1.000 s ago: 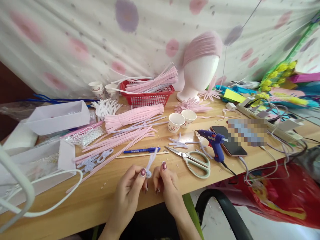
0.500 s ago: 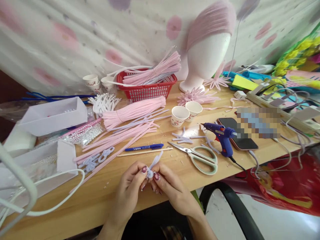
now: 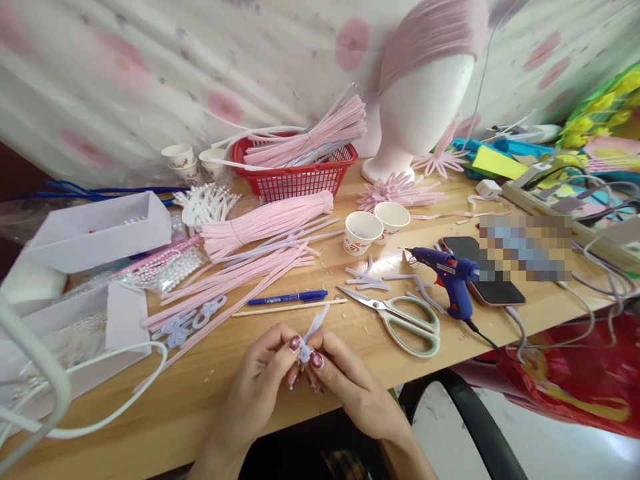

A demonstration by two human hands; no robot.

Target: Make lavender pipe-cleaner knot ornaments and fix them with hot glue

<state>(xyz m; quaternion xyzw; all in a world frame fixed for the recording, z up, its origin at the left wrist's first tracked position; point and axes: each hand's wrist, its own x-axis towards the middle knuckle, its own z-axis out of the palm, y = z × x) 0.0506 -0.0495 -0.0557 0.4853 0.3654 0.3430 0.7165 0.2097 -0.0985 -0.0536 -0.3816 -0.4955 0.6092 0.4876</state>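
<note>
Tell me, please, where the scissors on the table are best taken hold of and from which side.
Grip the scissors by the pale green handle loops, coming from the near right. They lie flat and shut, loops toward the table edge, blades pointing away left. The left hand and right hand both pinch the lilac pipe cleaner.

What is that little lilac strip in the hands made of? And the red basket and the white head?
The lilac strip, pinched between left hand and right hand, looks like a fuzzy pipe cleaner: matte nap, keeps its bend. The red basket looks like moulded plastic mesh. The white head seems matte foam.
</note>
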